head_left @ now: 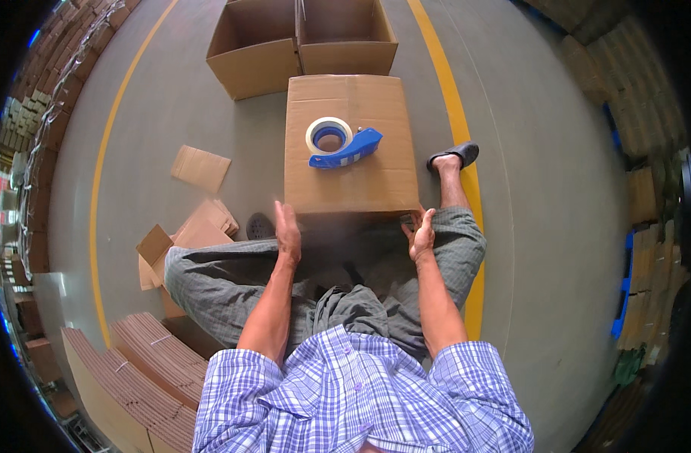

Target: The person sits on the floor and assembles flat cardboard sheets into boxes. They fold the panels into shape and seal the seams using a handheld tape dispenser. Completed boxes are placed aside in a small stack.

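Observation:
A closed brown cardboard box stands in front of me, between my bent legs. On its top lies a blue tape dispenser with a wide roll of pale tape on it. My left hand is at the box's near left corner, fingers stretched out and holding nothing. Close to the near right corner is my right hand, its thumb raised and fingers apart. Whether its fingertips touch the box I cannot tell. The near side of the box is mostly hidden from above.
Two open cardboard boxes stand beyond the closed one. Loose cardboard pieces lie on the floor at left. Stacks of flattened cartons are at my lower left. Yellow lines run along the grey floor; piled cardboard lines the right.

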Demonstrator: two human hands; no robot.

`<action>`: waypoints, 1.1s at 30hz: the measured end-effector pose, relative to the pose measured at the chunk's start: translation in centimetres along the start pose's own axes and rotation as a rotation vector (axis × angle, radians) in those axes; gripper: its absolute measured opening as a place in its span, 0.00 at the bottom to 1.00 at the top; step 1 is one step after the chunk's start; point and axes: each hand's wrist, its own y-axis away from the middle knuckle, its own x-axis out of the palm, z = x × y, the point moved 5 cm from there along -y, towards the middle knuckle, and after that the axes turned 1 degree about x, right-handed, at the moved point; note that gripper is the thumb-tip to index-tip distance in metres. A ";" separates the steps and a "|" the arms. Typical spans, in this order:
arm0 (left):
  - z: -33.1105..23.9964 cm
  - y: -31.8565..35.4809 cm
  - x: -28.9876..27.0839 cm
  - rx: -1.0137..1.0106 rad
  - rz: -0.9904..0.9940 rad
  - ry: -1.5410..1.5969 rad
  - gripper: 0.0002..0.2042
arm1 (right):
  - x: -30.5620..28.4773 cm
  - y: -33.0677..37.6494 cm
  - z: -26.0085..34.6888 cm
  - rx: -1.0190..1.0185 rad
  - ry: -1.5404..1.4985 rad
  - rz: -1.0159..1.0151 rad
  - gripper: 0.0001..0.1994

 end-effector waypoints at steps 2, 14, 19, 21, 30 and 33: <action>-0.8 1.1 1.0 0.129 -0.018 -0.448 0.38 | -0.4 -0.3 -0.3 0.046 0.020 0.012 0.38; -1.1 7.1 19.8 0.816 0.484 -1.282 0.31 | -1.5 -1.3 -1.5 0.101 0.133 0.067 0.40; -1.4 8.4 27.7 0.965 0.597 -1.328 0.28 | -0.4 -0.2 -0.4 0.132 -0.169 0.227 0.38; -1.4 8.5 28.6 1.022 0.635 -1.447 0.27 | 0.0 0.1 0.0 0.118 -0.297 0.224 0.37; -2.7 3.9 9.5 0.572 0.501 -1.381 0.37 | -0.2 -1.0 -1.2 0.044 0.117 -0.045 0.41; -3.2 1.4 1.8 0.475 0.118 -1.241 0.40 | -0.2 -1.9 -1.5 0.020 0.128 -0.053 0.39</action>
